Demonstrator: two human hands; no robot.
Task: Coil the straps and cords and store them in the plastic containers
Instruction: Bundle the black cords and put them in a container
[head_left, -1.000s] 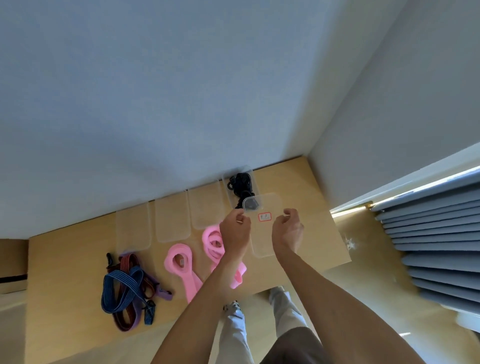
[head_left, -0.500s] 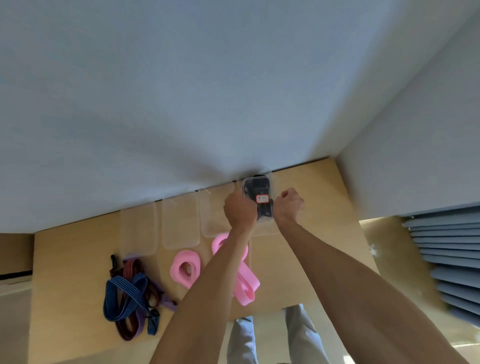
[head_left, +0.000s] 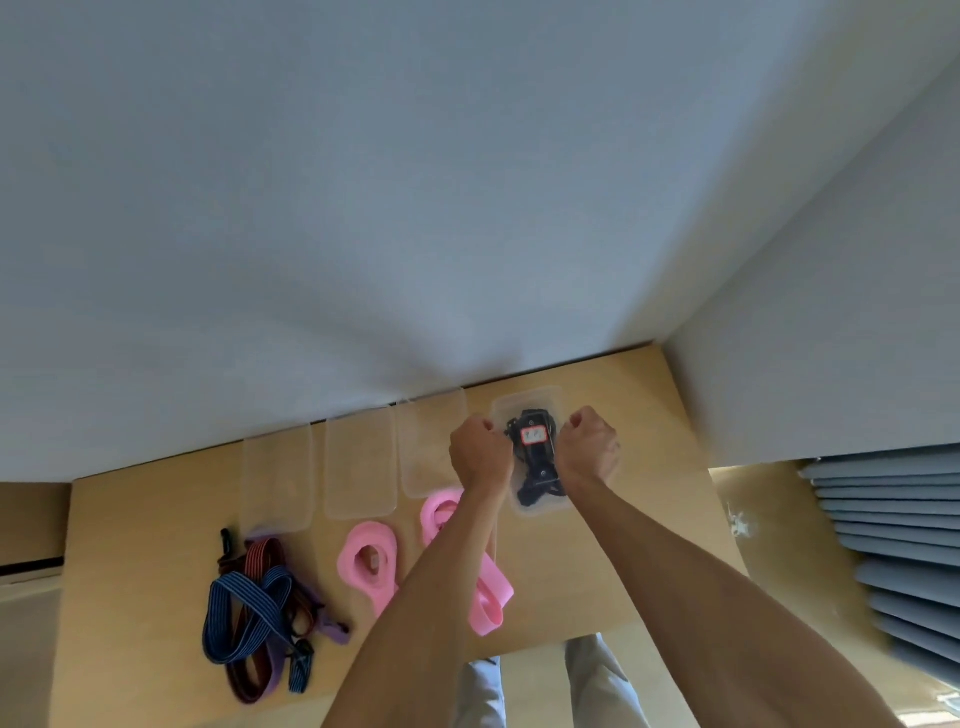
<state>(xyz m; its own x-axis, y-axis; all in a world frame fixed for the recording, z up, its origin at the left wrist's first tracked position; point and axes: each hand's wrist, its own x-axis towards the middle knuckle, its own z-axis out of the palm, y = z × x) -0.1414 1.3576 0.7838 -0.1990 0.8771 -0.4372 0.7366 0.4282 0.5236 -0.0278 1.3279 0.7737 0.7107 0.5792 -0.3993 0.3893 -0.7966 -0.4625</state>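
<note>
1. I have both hands at the far right container (head_left: 530, 452), which sits near the bench's back edge toward its right corner. The left hand (head_left: 478, 457) presses at its left side and the right hand (head_left: 589, 449) at its right side, fingers curled down onto what looks like the clear lid (head_left: 527, 400) with a small red-bordered label (head_left: 533, 435). I judge the two-sided hold is there to seat the lid evenly; I cannot tell whether it has clicked shut.

2. The black cord (head_left: 535, 467) lies bundled inside that container, seen through the clear plastic. It is stored, so this box seems nearly finished.

3. Three more clear containers (head_left: 358, 462) stand in a row along the back edge, left of the one I am working on, close beside one another. They look empty, probably lined up so that each remaining item gets its own box.

4. Two pink straps wait in front of the row: one pink coil (head_left: 369, 564) lies wound near the middle of the bench, and the other pink strap (head_left: 488, 592) trails a loose tail toward the front edge, partly under my left forearm. That one will likely need rewinding.

5. A tangle of striped elastic cords (head_left: 260, 608), blue, maroon and purple, lies at the front left of the bench (head_left: 623, 571), well apart from my hands and not yet coiled.
</note>
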